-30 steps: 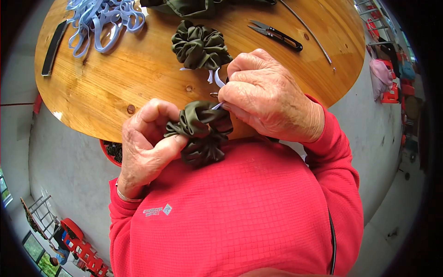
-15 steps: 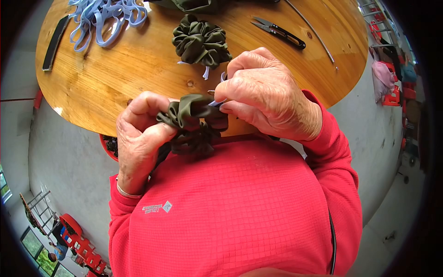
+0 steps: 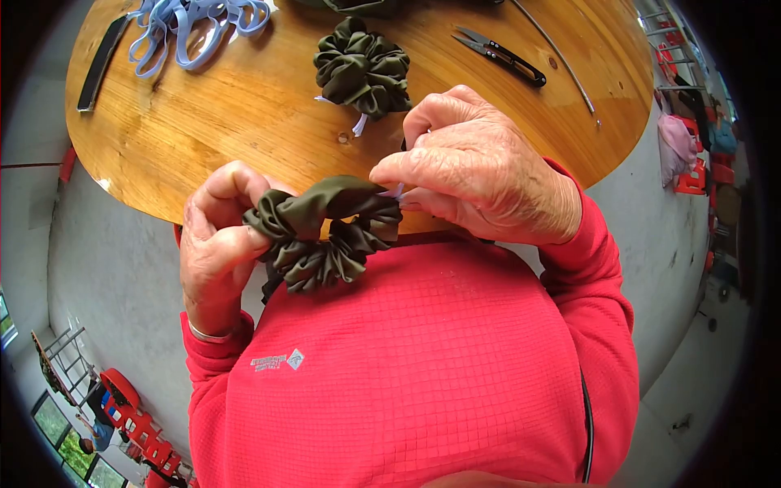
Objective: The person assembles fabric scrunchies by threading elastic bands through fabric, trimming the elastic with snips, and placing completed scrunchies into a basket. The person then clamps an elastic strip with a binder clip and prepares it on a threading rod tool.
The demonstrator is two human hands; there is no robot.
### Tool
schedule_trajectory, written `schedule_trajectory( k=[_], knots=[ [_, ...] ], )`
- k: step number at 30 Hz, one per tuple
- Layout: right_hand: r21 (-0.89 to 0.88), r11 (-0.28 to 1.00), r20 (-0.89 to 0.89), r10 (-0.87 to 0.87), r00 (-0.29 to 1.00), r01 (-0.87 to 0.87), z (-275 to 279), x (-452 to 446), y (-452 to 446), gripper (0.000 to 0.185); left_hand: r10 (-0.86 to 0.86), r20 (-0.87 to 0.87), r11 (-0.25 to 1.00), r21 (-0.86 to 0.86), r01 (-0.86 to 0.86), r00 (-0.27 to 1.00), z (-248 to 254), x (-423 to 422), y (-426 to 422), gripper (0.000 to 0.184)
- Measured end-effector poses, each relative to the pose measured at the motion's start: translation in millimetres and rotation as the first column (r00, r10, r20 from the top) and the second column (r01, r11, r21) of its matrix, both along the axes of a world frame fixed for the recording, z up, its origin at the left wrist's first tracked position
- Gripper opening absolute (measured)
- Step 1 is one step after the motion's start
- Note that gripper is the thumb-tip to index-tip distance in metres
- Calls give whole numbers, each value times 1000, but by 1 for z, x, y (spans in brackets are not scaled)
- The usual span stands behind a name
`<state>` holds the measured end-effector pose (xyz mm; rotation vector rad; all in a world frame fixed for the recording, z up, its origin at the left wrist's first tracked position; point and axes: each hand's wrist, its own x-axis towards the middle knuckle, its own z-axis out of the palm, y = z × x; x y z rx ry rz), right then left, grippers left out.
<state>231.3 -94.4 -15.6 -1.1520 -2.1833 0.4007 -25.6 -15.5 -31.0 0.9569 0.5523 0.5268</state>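
Observation:
My left hand [image 3: 224, 240] pinches the left side of a dark green gathered fabric ring [image 3: 325, 232], thumb in front. The ring is stretched sideways over the table's near edge, with a gap in its middle. At its right end a pale lilac elastic end [image 3: 394, 193] comes out, and my right hand [image 3: 480, 171] has its thumb and index finger closed on it. A second green scrunchie [image 3: 362, 69] lies on the table beyond, with a short pale tail at its lower edge.
On the round wooden table [image 3: 203, 130] are blue elastic strips [image 3: 191, 32], a black strip [image 3: 103, 65], black thread snips [image 3: 500, 57], a thin metal rod [image 3: 561, 61] and more green fabric [image 3: 350, 6]. A person [image 3: 102, 435] is far off at lower left.
My left hand has moved left, drawing the green ring wider. My right hand stays near its place at the elastic. The metal piece seen by its fingertips earlier no longer shows.

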Motion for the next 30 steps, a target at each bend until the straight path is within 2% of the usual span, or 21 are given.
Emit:
schedule_trajectory(
  k=[1,5,8,10,11,12,14,15,18,19,23,26,30],
  knots=[
    [1,1000,0,2,1000,-2,0,0,0,16,-1,-3,1000,-1,1,1000,3,0,-2,16],
    [32,999,51,10,999,-12,-1,1,1,11,-15,-199,994,99,35,980,11,2,-7,17],
    [33,999,56,-7,998,6,-1,-1,1,12,-25,-281,987,147,69,959,20,3,-5,26],
    [45,999,52,-17,998,15,-3,-1,1,13,-67,-352,939,293,178,933,25,2,-1,35],
    [51,999,50,-21,999,18,-3,-1,1,13,-82,-390,903,360,234,917,28,2,2,39],
    [51,999,51,-18,999,15,-3,-1,2,13,-79,-373,815,510,275,924,31,5,6,42],
    [52,999,54,-10,998,7,-3,-1,3,13,-82,-338,566,758,323,937,37,14,14,48],
    [47,999,28,-9,1000,8,-3,-2,3,13,-13,-364,511,798,319,931,42,24,9,44],
    [38,999,-43,-15,999,16,-3,-3,5,15,-10,-358,411,850,330,934,32,49,0,37],
    [36,999,-62,-23,998,25,-3,-2,5,16,-48,-386,458,811,364,921,30,54,-2,29],
    [-44,998,-122,-47,991,42,1,4,4,19,-46,-327,601,746,287,944,16,60,-2,18],
    [-87,996,-151,-6,988,-7,4,9,5,22,-95,-343,763,578,290,934,18,54,-1,14],
    [-92,996,-178,-5,984,-12,2,8,5,23,-134,-326,812,505,292,936,20,54,0,12]
  ],
)
